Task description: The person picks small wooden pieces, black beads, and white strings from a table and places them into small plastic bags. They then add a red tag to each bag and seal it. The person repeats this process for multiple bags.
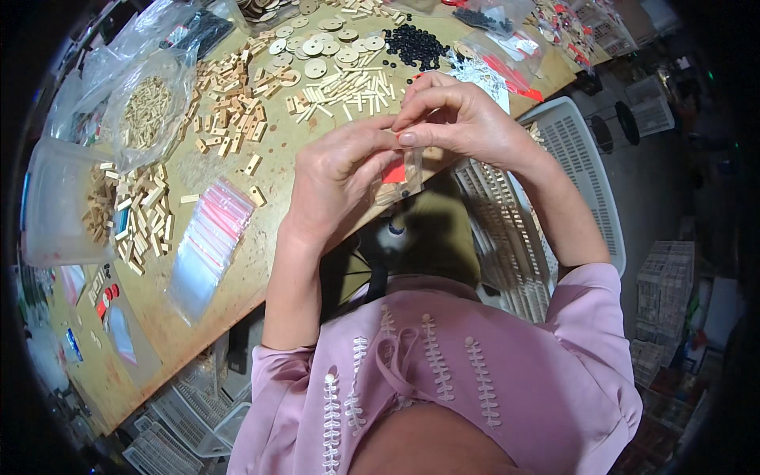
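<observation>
Both hands meet at the near edge of the table, above my lap. Between them hangs a small clear plastic bag (389,190) with a red piece, pale wooden parts and something black inside. My left hand (336,174) pinches the bag's top edge from the left. From the right, my right hand (463,119) grips the same top edge, thumb and fingertips pressed together beside the left thumb. The fingers hide most of the bag's opening. Left of my forearm lies a fanned stack of flat clear bags (207,245) with red strips.
Wooden blocks (229,107), thin sticks (344,89), round discs (317,46) and black beads (416,45) lie in heaps across the table (237,289). A translucent tub (59,206) lies on its side at the left. A white plastic basket (582,158) stands at the right.
</observation>
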Motion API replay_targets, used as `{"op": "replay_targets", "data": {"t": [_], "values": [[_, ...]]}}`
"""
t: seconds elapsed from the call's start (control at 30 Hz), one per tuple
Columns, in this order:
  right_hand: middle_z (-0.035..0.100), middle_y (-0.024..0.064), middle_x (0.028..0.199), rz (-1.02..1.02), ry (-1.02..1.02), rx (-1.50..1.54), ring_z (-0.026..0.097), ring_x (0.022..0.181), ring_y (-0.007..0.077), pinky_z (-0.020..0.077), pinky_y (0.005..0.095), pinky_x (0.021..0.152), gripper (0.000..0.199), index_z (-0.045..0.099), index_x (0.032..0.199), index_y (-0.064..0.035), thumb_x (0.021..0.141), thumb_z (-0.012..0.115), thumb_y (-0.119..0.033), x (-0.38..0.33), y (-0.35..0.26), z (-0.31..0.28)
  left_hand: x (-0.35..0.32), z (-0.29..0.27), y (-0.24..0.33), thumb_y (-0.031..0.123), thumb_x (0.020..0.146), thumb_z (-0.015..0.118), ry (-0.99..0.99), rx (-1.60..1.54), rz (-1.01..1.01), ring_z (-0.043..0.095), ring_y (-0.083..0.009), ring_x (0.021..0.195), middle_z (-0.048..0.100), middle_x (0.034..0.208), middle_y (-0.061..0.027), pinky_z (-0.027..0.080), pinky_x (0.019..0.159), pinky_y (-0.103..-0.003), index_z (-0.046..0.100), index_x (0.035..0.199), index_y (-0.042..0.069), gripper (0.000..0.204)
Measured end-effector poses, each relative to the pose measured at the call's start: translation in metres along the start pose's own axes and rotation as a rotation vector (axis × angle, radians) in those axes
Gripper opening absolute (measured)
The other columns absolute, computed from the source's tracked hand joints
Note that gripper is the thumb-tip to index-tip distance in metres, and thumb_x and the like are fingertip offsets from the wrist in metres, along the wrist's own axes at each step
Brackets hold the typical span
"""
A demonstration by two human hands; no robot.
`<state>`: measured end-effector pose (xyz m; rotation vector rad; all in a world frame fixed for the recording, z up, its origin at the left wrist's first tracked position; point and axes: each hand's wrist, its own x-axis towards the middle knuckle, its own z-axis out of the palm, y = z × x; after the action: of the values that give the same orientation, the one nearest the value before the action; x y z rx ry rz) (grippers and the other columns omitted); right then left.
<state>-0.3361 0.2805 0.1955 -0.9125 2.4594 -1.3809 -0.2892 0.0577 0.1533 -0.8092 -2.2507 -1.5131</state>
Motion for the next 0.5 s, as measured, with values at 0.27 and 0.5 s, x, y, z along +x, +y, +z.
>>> {"op": "replay_targets", "data": {"t": [0.27,0.5], "values": [[0.071,0.0013,0.097,0.125,0.156,0.443,0.066,0.082,0.006,0.0529,0.021,0.074,0.016,0.07,0.111,-0.0036,0.095,0.072,-0.008,-0.003,-0.019,-0.014,0.001,-0.002,-0.004,0.001,0.081,0.077,0.023,0.03,0.07,0.075,-0.0259,0.096,0.076,0.112,-0.0149,0.06,0.08,-0.034,0.077,0.096,0.004,0.015],[0.072,0.0024,0.081,0.158,0.153,0.401,0.059,0.052,0.0028,0.0457,0.0177,0.045,0.008,0.069,0.098,-0.0014,0.096,0.072,-0.008,-0.006,-0.022,0.014,-0.001,-0.002,-0.001,0.001,0.082,0.077,0.017,-0.008,0.036,0.074,-0.0249,0.101,0.076,0.116,-0.0131,0.058,0.086,-0.033,0.077,0.097,0.003,0.015]]}}
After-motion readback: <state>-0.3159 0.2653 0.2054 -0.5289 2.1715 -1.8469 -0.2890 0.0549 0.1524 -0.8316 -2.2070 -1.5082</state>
